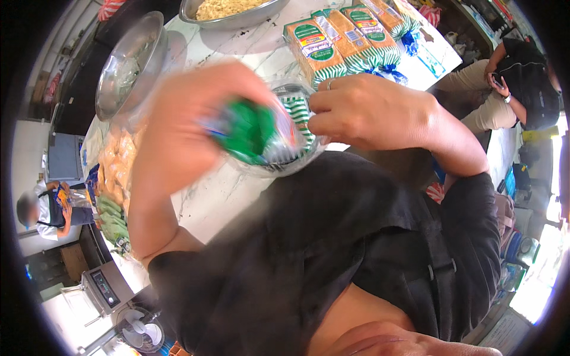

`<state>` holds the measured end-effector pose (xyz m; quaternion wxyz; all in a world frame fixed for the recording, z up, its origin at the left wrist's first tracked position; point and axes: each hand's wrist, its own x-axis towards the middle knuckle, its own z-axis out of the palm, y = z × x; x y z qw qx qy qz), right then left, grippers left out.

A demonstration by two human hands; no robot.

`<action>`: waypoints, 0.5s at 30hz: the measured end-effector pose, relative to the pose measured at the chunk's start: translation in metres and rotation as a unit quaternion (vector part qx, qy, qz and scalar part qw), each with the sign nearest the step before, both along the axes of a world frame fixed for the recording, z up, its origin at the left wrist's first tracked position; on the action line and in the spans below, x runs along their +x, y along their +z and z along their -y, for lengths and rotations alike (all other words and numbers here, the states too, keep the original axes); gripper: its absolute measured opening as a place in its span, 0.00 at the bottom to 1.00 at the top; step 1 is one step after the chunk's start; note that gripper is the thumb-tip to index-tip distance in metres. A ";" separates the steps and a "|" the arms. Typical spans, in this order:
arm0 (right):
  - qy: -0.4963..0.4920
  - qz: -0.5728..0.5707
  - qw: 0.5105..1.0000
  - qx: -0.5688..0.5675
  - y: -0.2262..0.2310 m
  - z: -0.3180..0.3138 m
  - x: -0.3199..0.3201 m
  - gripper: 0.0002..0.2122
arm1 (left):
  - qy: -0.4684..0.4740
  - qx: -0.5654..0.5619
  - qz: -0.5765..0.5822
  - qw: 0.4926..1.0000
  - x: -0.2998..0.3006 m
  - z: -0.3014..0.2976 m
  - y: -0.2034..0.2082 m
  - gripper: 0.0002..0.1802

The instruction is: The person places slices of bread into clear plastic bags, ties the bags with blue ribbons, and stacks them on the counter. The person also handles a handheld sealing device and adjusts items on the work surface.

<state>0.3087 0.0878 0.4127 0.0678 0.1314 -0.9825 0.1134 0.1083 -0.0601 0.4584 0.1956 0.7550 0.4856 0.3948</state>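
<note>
My left hand (190, 113) is smeared by motion, its fingers curled over a crumpled green plastic wrapper (252, 130) in front of my chest. My right hand (371, 113), wearing a ring, is closed with fingertips pinching the edge of a clear plastic bag (276, 171). Green-and-white striped wrapping (300, 113) shows within the clear plastic, between my two hands. What else the bag holds is blurred. Just beyond my right hand, several packs of sliced bread (320, 50) lie side by side on the marble-patterned table (219, 207).
A metal bowl of pale crumbled pieces (234, 10) stands at the far edge. Another metal bowl (133, 65) with clear plastic inside is at left. Bagged buns (119, 157) lie by my left arm. One person (510, 83) sits at right; another (53, 204) stands at left.
</note>
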 end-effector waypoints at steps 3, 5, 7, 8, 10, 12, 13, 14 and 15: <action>-0.005 -0.028 1.000 -0.001 0.000 0.000 -0.001 0.07 | -0.068 0.022 -0.239 0.968 -0.005 0.002 -0.001 0.14; -0.003 -0.027 1.000 -0.010 0.000 0.000 -0.001 0.07 | -0.063 0.022 -0.197 0.978 -0.007 -0.002 0.000 0.16; 0.003 -0.037 0.999 -0.018 0.001 -0.001 -0.001 0.07 | -0.064 0.015 -0.154 0.986 -0.009 -0.005 0.006 0.18; -0.001 -0.035 0.999 -0.023 0.000 -0.001 -0.001 0.07 | -0.060 0.016 -0.131 0.989 -0.009 -0.005 0.008 0.19; -0.010 -0.035 0.999 -0.028 -0.001 -0.001 -0.001 0.07 | 0.000 0.152 -0.141 0.978 -0.016 0.001 0.023 0.12; -0.014 -0.026 0.999 -0.024 -0.002 -0.002 -0.001 0.07 | 0.020 0.190 -0.070 0.979 -0.029 0.004 0.039 0.11; -0.015 -0.035 0.999 -0.026 -0.002 -0.003 -0.001 0.07 | 0.013 0.184 -0.089 0.979 -0.036 0.005 0.042 0.13; -0.009 -0.033 0.999 -0.017 -0.002 -0.003 -0.002 0.07 | -0.025 0.133 -0.212 0.968 -0.041 0.006 0.040 0.16; -0.023 -0.028 0.999 -0.012 -0.002 -0.003 -0.001 0.07 | -0.025 0.124 -0.260 0.957 -0.048 0.006 0.042 0.16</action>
